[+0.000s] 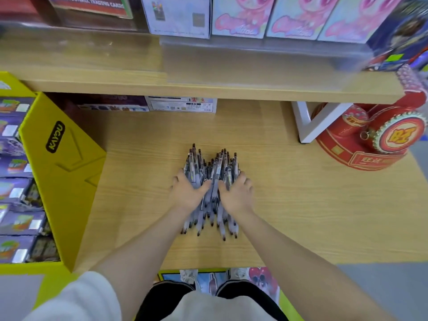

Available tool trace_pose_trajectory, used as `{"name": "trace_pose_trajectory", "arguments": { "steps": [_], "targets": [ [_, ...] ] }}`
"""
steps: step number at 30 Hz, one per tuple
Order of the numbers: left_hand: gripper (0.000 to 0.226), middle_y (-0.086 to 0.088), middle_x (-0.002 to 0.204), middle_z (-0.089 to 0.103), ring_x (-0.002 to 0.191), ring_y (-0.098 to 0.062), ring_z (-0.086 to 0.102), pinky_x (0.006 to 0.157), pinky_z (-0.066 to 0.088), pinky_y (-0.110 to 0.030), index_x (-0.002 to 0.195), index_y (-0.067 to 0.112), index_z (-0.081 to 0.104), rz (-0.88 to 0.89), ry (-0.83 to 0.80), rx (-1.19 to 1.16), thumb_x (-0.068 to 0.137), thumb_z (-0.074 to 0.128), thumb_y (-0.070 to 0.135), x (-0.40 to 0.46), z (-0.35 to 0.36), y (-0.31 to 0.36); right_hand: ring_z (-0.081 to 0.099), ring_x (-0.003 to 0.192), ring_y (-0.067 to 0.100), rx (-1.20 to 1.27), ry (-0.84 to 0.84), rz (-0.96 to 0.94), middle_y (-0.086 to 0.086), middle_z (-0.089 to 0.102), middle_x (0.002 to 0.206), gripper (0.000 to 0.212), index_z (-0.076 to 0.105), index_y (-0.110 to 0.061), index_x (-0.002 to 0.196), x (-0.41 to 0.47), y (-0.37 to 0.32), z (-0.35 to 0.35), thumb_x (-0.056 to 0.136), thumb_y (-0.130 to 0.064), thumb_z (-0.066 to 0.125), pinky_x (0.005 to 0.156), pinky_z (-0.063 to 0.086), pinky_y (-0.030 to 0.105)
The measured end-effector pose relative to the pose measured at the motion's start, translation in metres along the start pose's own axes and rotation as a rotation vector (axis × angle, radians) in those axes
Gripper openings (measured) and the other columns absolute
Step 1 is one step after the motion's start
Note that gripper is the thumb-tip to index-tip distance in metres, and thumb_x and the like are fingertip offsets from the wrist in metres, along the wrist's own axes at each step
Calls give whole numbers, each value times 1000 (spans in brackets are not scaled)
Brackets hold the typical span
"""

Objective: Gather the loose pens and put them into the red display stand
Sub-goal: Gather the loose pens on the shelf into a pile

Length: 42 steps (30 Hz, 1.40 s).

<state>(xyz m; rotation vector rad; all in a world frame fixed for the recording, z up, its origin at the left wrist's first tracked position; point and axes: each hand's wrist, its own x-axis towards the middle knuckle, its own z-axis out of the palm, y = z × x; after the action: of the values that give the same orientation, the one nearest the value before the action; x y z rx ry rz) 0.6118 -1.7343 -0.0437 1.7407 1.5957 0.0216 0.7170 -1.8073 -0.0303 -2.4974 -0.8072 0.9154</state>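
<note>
While both palms press inward on the heap, the left hand (188,193) and the right hand (236,193) sit side by side at the centre of the frame, each grip curled loosely over the pile of clear-barrelled pens with dark tips (210,172) rather than shut tight around it. The pens lie bunched together on the light wooden tabletop (301,205), their ends fanning out above the fingers and below the wrists. At the right edge of the frame, well apart from the pile, stands the round red display stand with gold trim (370,144), beside a white shelf bracket (310,121). A yellow cardboard display box (58,170) fills the left side, and a wooden shelf (185,75) carrying pink-printed boxes (240,17) spans the top.
</note>
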Motion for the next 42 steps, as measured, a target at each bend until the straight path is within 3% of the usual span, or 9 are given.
{"name": "trace_pose_trajectory", "arguments": {
  "steps": [6, 14, 20, 23, 27, 30, 34, 38, 42],
  "targets": [
    [100, -13, 156, 11, 143, -32, 13, 114, 19, -45, 149, 10, 4, 33, 44, 102, 81, 51, 65, -2, -2, -3, 17, 141, 31, 33, -86, -81, 11, 14, 154, 91, -2, -12, 149, 18, 10, -17, 87, -49, 54, 113, 22, 43],
    [84, -4, 158, 12, 142, -27, 21, 112, 29, -46, 149, 20, 12, 58, 125, 119, 85, 42, 64, -39, -18, -50, 12, 144, 31, -315, -42, -379, 12, 12, 157, 73, 16, -11, 148, 56, -1, -40, 93, -50, 43, 118, 11, 45],
    [132, -4, 156, 19, 138, -24, 31, 107, 34, -41, 150, 15, 9, 65, 86, 547, 47, -1, 98, -81, -25, -89, 33, 132, 34, -498, -185, -670, 15, 31, 148, 47, 34, -6, 139, 77, -51, -25, 99, -31, 36, 109, 31, 43],
    [121, -6, 153, 28, 136, -26, 34, 105, 35, -43, 150, 11, 14, 67, 72, 651, 60, 23, 93, -91, -21, -107, 31, 135, 34, -557, -265, -729, 16, 30, 149, 52, 29, -6, 143, 85, -75, -12, 100, -34, 35, 111, 29, 43],
    [99, -9, 104, 67, 84, -26, 66, 61, 53, -32, 122, 2, 59, 203, 206, 814, 71, 26, 80, -80, -17, -116, 39, 127, 32, -708, -286, -783, 18, 38, 141, 50, 35, -3, 139, 96, -91, 1, 101, -36, 28, 105, 35, 42],
    [92, -9, 86, 68, 63, -25, 63, 46, 45, -26, 113, 1, 58, 324, 240, 833, 61, 55, 77, -64, -27, -112, 45, 115, 31, -711, -267, -822, 20, 42, 132, 48, 43, -1, 130, 98, -97, 10, 102, -34, 25, 96, 42, 41],
    [94, -8, 83, 67, 58, -24, 61, 44, 42, -24, 106, 5, 46, 455, 240, 849, 49, 68, 76, -49, -34, -111, 44, 116, 32, -683, -231, -796, 20, 40, 134, 45, 44, 0, 128, 92, -94, 20, 101, -30, 24, 94, 45, 41],
    [94, -8, 85, 68, 61, -25, 63, 45, 45, -26, 102, 4, 67, 540, 204, 883, 45, 69, 79, -42, -36, -106, 39, 125, 31, -699, -225, -796, 19, 41, 137, 42, 41, -3, 132, 79, -83, 26, 100, -27, 27, 105, 37, 41],
    [110, -4, 92, 66, 70, -22, 62, 52, 49, -28, 124, 6, 50, 596, 162, 887, 50, 54, 87, -45, -47, -121, 38, 126, 32, -645, -208, -781, 19, 41, 138, 42, 37, -5, 136, 80, -96, 26, 100, -25, 28, 105, 37, 42]
  ]
}}
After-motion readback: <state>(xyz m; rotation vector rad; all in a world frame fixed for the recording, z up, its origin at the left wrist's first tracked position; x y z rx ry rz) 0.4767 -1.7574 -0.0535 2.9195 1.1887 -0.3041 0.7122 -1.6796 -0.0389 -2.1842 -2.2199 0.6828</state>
